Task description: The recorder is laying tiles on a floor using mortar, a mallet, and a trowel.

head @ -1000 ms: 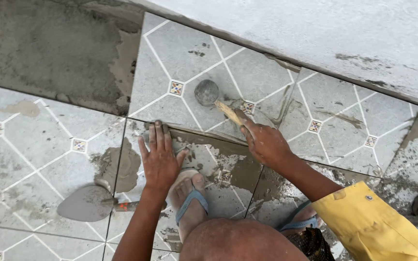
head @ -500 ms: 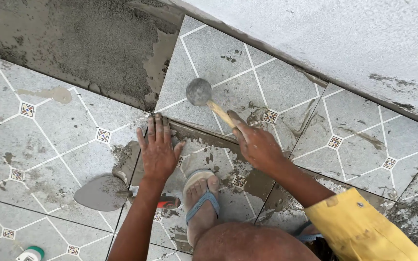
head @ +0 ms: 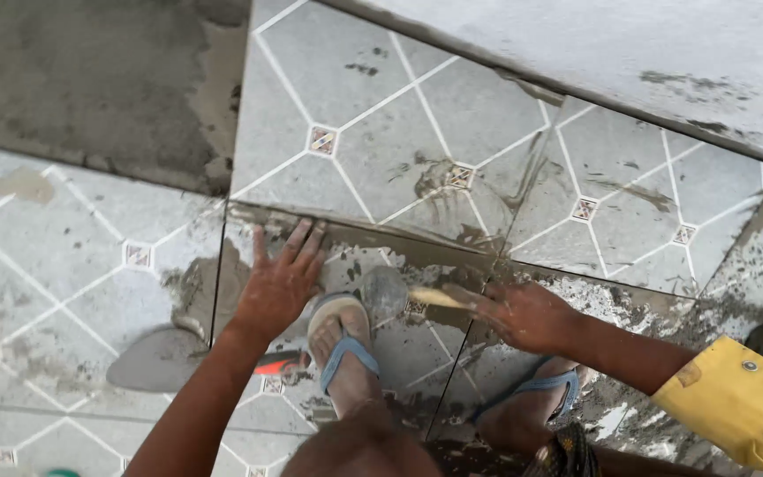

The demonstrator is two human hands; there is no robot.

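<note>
My left hand (head: 281, 281) lies flat with fingers spread on the far edge of a grey patterned floor tile (head: 399, 353), pressing beside the mortar joint. My right hand (head: 523, 314) grips the wooden handle of a rubber mallet (head: 386, 291). The mallet's grey head rests low over the same tile, just right of my left hand and above my left foot in a blue sandal (head: 339, 349). A freshly laid tile (head: 355, 132) lies beyond the joint, smeared with mortar.
A trowel (head: 161, 358) with a red handle lies on the tiles at the left. Bare grey mortar bed (head: 90, 79) fills the top left. A plastered wall (head: 620, 53) runs along the top right. My right foot (head: 523, 406) stands on a wet tile.
The mallet has swung from the far tile down onto the near tile beside my left hand. My left hand has stayed flat on the tile edge. The camera has shifted.
</note>
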